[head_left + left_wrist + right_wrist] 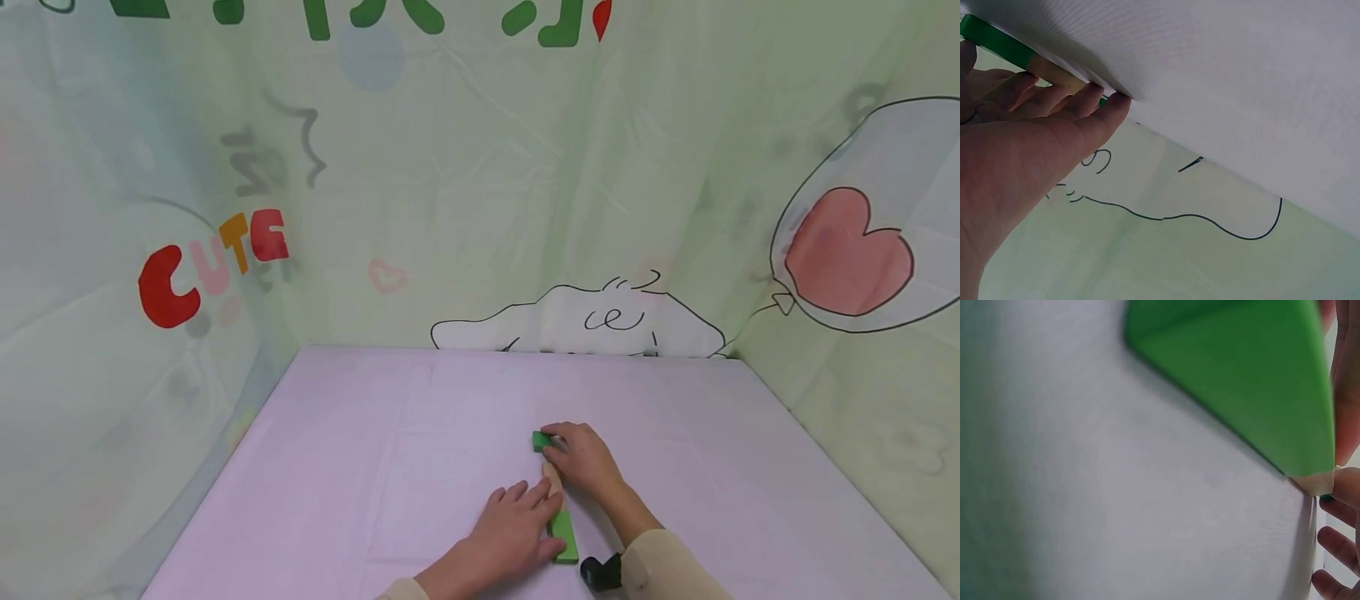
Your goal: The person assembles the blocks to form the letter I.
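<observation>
A toy knife (564, 540) with a flat green handle and a bare-wood blade lies lengthwise on the table. My left hand (513, 525) rests along its left side, fingers spread and nearly straight, with the thumb over the green handle. In the left wrist view, the fingers of the left hand (1054, 125) lie beside the wooden blade (1054, 72). Just beyond the blade's tip, my right hand (588, 458) pinches a small green block (540, 442) between thumb and fingers. The right wrist view shows the green handle (1241, 387) close up, with the block mostly hidden.
A pale lilac cloth covers the table (315, 475). A black rounded thing (597, 573) sits against the right sleeve (667, 567). Printed curtains (450, 183) stand behind the table and along both sides.
</observation>
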The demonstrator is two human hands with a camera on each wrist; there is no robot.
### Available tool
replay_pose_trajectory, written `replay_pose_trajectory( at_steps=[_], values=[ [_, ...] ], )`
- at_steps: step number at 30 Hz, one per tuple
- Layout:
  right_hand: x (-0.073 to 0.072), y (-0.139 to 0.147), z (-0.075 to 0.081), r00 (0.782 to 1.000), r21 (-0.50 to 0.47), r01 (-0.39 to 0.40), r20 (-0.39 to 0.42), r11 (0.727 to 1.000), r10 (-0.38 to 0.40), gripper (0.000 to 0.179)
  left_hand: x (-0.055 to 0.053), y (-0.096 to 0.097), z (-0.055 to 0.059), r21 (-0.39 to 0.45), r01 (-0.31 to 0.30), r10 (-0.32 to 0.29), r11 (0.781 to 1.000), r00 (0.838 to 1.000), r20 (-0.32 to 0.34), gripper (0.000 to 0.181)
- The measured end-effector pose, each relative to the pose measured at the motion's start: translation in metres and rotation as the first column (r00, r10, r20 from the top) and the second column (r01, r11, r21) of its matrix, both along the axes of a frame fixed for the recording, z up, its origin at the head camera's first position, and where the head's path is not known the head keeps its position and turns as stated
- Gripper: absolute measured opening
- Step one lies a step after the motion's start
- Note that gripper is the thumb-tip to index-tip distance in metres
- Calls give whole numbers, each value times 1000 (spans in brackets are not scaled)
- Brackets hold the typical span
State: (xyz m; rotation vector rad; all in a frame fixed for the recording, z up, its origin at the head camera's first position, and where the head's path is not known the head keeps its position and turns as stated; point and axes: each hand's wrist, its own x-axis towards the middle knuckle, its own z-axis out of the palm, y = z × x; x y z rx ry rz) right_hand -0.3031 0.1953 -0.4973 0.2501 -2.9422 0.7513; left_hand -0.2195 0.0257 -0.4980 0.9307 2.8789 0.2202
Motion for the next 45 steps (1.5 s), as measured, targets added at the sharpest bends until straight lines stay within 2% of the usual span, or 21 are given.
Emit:
replay_pose_trajectory(
  at_steps=[12, 25, 34, 40, 45],
  values=[
    [0, 7, -3, 1000, 26, 31, -3, 999, -31, 36, 0, 1, 0, -4, -7, 7, 1000, 1000, 9, 64],
    [0, 9, -3, 1000, 13, 21, -9, 1000, -21, 36, -1, 0, -2, 4, -5, 5, 1000, 1000, 13, 64],
    [-1, 8, -2, 1000, 38, 8, -8, 999, -7, 36, 1, -1, 3, 5, 1, -1, 1000, 1000, -2, 63],
    [-1, 8, -2, 1000, 40, 14, 0, 999, -14, 36, -1, -2, 0, 17, 4, -4, 1000, 1000, 17, 64],
    [0, 7, -2, 1000, 42, 18, 3, 999, -18, 37, -1, -2, -1, 21, 6, -6, 1000, 1000, 7, 64]
  ],
)
